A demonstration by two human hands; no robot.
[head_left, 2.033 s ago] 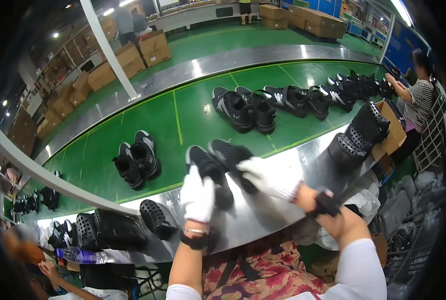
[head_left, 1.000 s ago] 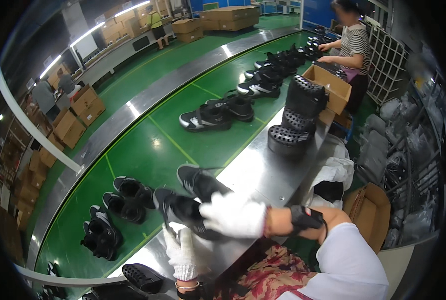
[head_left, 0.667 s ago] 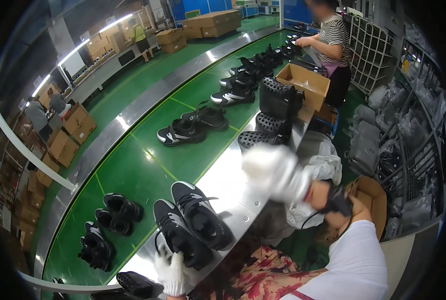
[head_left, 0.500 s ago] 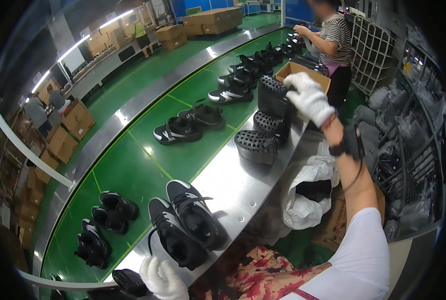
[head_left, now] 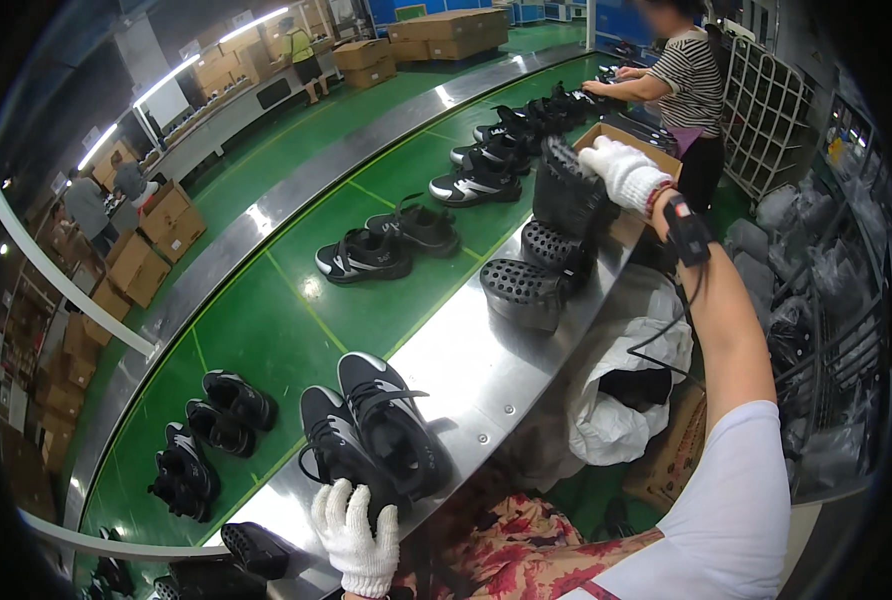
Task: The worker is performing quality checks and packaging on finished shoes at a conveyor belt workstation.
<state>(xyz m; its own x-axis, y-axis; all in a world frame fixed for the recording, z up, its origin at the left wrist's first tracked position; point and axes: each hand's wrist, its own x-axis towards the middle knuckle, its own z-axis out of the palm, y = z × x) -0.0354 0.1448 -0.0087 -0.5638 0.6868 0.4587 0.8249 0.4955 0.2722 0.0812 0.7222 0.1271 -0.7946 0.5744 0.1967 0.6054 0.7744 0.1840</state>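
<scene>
Right hand (head_left: 623, 170) has swung out since a moment ago, gloved fingers now curled on top of the black stack (head_left: 566, 195) beside the cardboard box (head_left: 634, 150). Left hand (head_left: 356, 530) rests flat-ish, holding nothing, just below the black sneaker pair (head_left: 371, 430) on the counter (head_left: 486, 360). I'd grip firmly so it doesn't topple.

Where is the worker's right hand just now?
In the head view, the right hand is stretched out to the upper right, resting on top of the tall black stack beside the open cardboard box.
</scene>
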